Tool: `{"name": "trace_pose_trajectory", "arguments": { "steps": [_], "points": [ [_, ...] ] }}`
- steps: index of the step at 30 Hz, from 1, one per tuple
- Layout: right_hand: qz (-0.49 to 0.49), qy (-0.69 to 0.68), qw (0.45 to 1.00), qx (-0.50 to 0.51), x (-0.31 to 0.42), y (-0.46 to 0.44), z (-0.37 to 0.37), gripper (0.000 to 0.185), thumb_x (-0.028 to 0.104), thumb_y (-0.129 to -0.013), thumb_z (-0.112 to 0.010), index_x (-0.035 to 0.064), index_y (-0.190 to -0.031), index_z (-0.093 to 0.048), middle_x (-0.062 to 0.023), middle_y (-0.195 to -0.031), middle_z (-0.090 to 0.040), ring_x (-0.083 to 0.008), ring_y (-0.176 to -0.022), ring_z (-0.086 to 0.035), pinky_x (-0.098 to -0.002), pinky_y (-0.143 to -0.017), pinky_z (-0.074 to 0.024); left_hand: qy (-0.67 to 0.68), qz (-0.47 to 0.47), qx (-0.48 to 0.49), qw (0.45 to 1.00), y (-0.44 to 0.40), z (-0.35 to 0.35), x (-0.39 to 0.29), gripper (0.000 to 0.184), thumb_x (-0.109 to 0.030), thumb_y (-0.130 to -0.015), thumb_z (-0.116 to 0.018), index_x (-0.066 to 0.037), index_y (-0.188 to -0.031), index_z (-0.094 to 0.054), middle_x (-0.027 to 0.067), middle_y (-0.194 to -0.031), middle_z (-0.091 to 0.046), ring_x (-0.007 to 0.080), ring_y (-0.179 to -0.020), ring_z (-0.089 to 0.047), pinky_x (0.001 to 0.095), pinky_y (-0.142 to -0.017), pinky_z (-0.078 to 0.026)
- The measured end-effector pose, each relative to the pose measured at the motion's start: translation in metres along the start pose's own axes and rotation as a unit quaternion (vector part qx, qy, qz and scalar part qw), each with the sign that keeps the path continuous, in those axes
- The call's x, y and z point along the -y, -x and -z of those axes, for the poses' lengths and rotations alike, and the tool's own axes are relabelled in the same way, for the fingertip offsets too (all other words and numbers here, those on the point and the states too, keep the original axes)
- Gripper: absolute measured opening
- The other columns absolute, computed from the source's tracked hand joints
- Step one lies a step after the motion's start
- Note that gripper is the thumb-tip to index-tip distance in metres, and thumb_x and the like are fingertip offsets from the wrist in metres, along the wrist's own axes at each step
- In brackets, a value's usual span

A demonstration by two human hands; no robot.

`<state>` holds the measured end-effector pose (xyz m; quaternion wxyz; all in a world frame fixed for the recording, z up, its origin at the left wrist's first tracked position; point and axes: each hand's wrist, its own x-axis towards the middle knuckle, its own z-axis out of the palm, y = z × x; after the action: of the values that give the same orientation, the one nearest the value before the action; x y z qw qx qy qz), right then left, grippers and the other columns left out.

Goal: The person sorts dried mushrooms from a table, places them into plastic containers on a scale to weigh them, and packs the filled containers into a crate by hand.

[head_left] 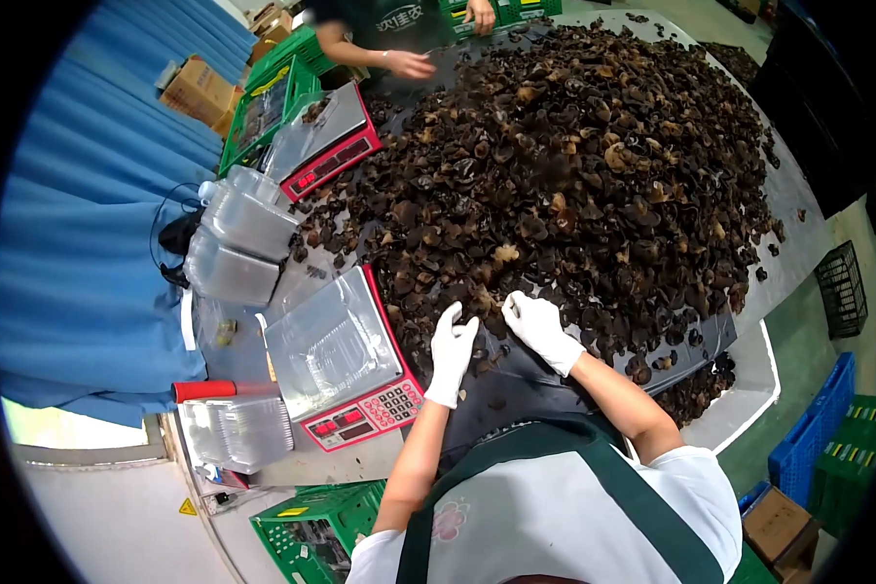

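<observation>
Both of my hands wear white gloves and are at the near edge of a big heap of dark wood ear mushrooms (565,185). My left hand (452,358) is over the near left margin of the heap, thumb and fingers apart with nothing visible between them. Just to its right, my right hand (545,336) reaches in with fingertips curled together in a pinch; whatever they hold is too small to tell. Left of my left hand stands a red digital scale (365,417) with a clear plastic tray (331,341) on its plate.
Stacked clear containers (238,234) and a pile of clear lids or trays (236,433) line the left side. A second red scale (336,161) stands farther back. Across the table are a co-worker's hands (409,64). A white bin (764,375) sits at right, green crates (321,530) below left.
</observation>
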<state>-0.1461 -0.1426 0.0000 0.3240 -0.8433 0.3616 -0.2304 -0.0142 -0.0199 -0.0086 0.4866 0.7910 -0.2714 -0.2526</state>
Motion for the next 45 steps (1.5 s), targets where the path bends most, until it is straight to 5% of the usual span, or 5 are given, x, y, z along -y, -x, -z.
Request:
{"name": "trace_pose_trajectory", "arguments": {
  "steps": [4,14,31,35,45],
  "points": [
    [0.023,0.014,1.0,-0.014,-0.01,0.012,0.002,0.012,0.024,-0.087,-0.06,0.0118,-0.085,-0.059,-0.0114,-0.061,-0.061,-0.0306,-0.056,-0.062,-0.0405,-0.052,-0.0485,-0.287,-0.246,-0.036,0.925,-0.019,-0.012,-0.027,0.068,-0.02,-0.076,-0.073,-0.01,-0.137,-0.044,0.01,-0.138,-0.047,0.0243,-0.11,-0.056,0.0343,-0.096,-0.045],
    [-0.03,-0.091,0.994,0.057,0.003,0.021,0.019,0.045,0.025,-0.086,-0.062,0.0112,-0.128,-0.054,-0.0084,-0.072,-0.066,-0.025,-0.063,-0.064,-0.0353,-0.059,-0.0501,-0.192,-0.199,0.063,0.959,-0.012,-0.007,-0.034,0.033,-0.009,-0.075,-0.073,-0.007,-0.106,-0.062,0.0092,-0.108,-0.064,0.0236,-0.098,-0.062,0.0306,-0.086,-0.049],
    [-0.051,-0.179,0.982,0.036,0.012,0.037,0.098,0.021,0.022,-0.079,-0.071,0.0101,-0.096,-0.066,-0.0046,-0.062,-0.063,-0.0158,-0.054,-0.062,-0.0282,-0.054,-0.0495,0.047,-0.138,0.028,0.989,0.046,-0.005,-0.063,0.035,-0.003,-0.074,-0.074,-0.005,-0.108,-0.064,0.0032,-0.091,-0.066,0.0066,-0.064,-0.054,0.0216,-0.06,-0.047],
    [-0.056,-0.09,0.987,0.123,0.018,0.047,0.125,0.053,0.036,-0.076,-0.074,0.0152,-0.122,-0.06,-0.0055,-0.065,-0.064,-0.0208,-0.055,-0.062,-0.0307,-0.057,-0.0505,0.1,-0.112,0.084,0.985,0.051,-0.014,-0.068,0.035,-0.003,-0.076,-0.075,-0.003,-0.108,-0.063,0.0026,-0.09,-0.066,0.0047,-0.068,-0.055,0.0197,-0.062,-0.047],
    [-0.072,0.223,0.946,0.225,-0.041,0.127,0.236,0.025,0.037,-0.073,-0.068,0.0202,-0.091,-0.072,-0.0109,-0.073,-0.067,-0.0299,-0.07,-0.066,-0.0395,-0.064,-0.054,0.051,-0.092,0.237,0.966,0.064,-0.022,-0.061,0.048,-0.013,-0.078,-0.075,-0.007,-0.123,-0.058,0.0055,-0.106,-0.065,0.0119,-0.084,-0.062,0.0249,-0.073,-0.051]
  ]
}}
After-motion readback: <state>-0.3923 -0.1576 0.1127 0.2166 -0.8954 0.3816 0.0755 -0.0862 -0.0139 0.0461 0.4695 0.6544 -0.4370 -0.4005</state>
